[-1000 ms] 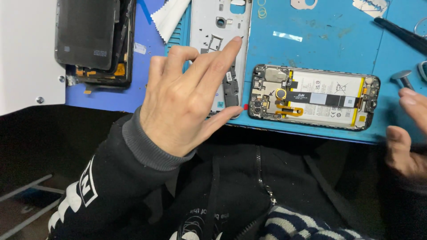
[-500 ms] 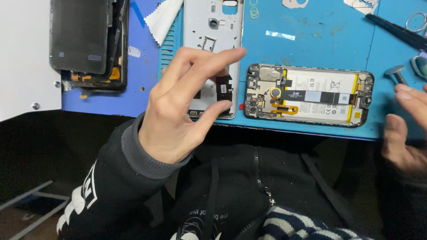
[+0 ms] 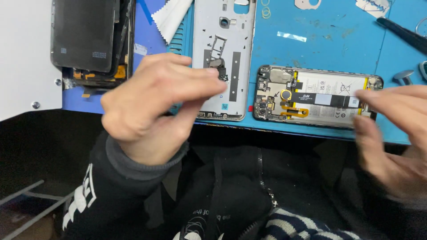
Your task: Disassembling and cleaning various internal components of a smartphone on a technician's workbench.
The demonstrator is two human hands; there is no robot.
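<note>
A matt blue work mat point(image 3: 329, 53), rubbery and scuffed, fills the 12 to 3 o'clock area. At 12 o'clock lies a silver-grey phone back cover point(image 3: 224, 49) with a dull satin plastic look. At 3 o'clock, an opened phone point(image 3: 316, 98) shows shiny metal shields, a matt white battery label and a glossy black strip. At 10 o'clock, a screen panel point(image 3: 84, 33) looks dark, smooth and slightly glossy. A white ribbed cloth point(image 3: 171, 18) lies at 11 o'clock. The left hand point(image 3: 155, 104) wears a black knitted sleeve cuff point(image 3: 133, 162); the small dark part point(image 3: 221, 74) pinched in its fingertips looks matt.
</note>
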